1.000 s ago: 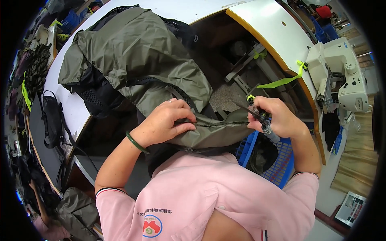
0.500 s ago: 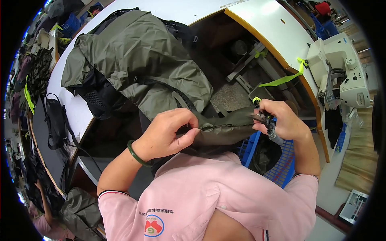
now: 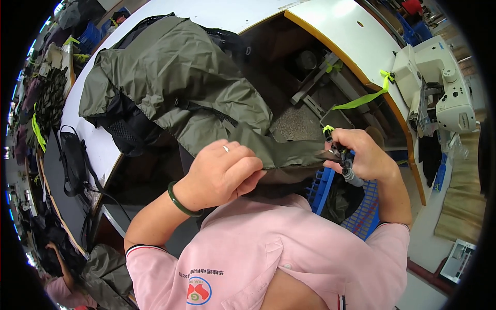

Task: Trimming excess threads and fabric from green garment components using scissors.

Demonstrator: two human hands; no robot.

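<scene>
An olive green fabric bag (image 3: 175, 88) with black mesh parts lies over the white table (image 3: 98, 147) and stretches down toward me. My left hand (image 3: 225, 173) pinches a fold of that olive fabric close to my chest. My right hand (image 3: 361, 152) is closed around a small dark tool together with the fabric's end, and a bit of yellow-green tape sticks up above the fingers. The cloth is pulled taut between both hands. The tool's tip is hidden by the fingers.
A white sewing machine (image 3: 439, 88) stands at the right on a curved table with a yellow edge (image 3: 361, 77). A yellow-green strap (image 3: 361, 98) hangs off it. A blue crate (image 3: 356, 212) sits below my right hand. Black bags (image 3: 72, 160) lie at left; another person (image 3: 62, 279) works at lower left.
My left hand has slid along the fabric toward my chest and re-gripped it. My right hand stayed near the same spot, still closed on the tool and cloth end.
</scene>
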